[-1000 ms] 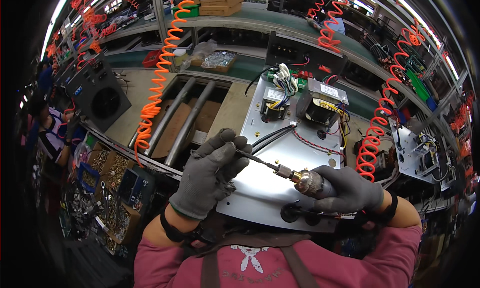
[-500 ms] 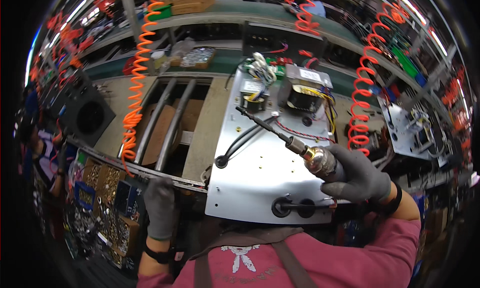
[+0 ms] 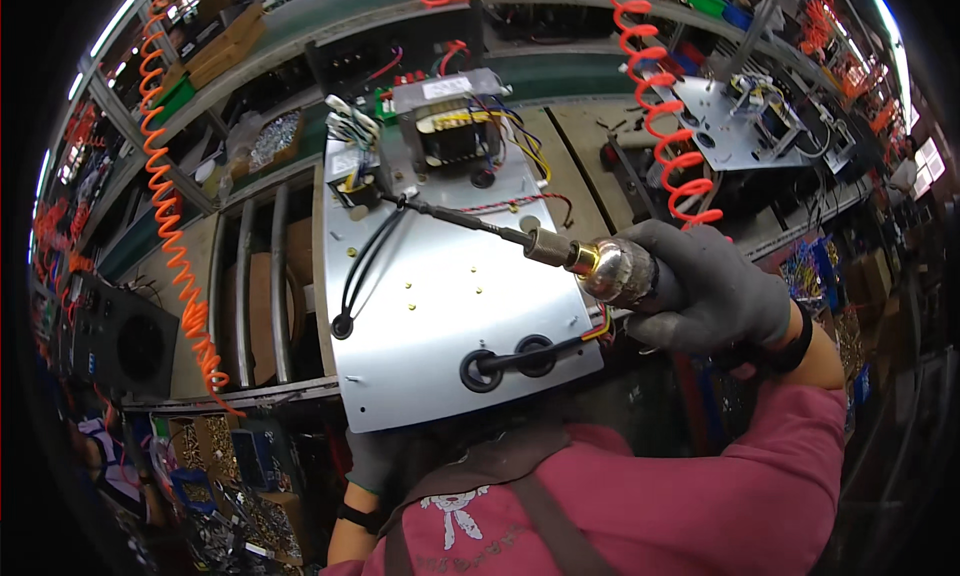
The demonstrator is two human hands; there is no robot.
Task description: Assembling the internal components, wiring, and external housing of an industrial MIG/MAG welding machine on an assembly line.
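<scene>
Left hand, in a grey knit glove (image 3: 372,460) — partly hidden at the near edge of the panel, fingers out of sight; whether it grips anything cannot be told. Right hand, in a matching grey glove (image 3: 715,288): fingers wrapped round a round-bodied power driver with a worn metallic nose and brass-coloured collar (image 3: 622,274), its long dark steel bit (image 3: 465,220) pointing left across the panel. Silver sheet-metal panel (image 3: 430,351), lying on the pale-topped table (image 3: 572,161), near edge overhanging; fitted with small brass-coloured studs, a thick black cable (image 3: 522,360) through two round black grommets, and, to the left, a pair of thin black leads (image 3: 366,266). Toward the panel's far end: small transformer with pale label (image 3: 352,174), bundle of white connectors (image 3: 350,121), larger metal-framed transformer with yellow wires (image 3: 450,126). Beyond, at right: second silver panel carrying wired components (image 3: 725,126), behind a red-orange coiled hose (image 3: 672,146).
</scene>
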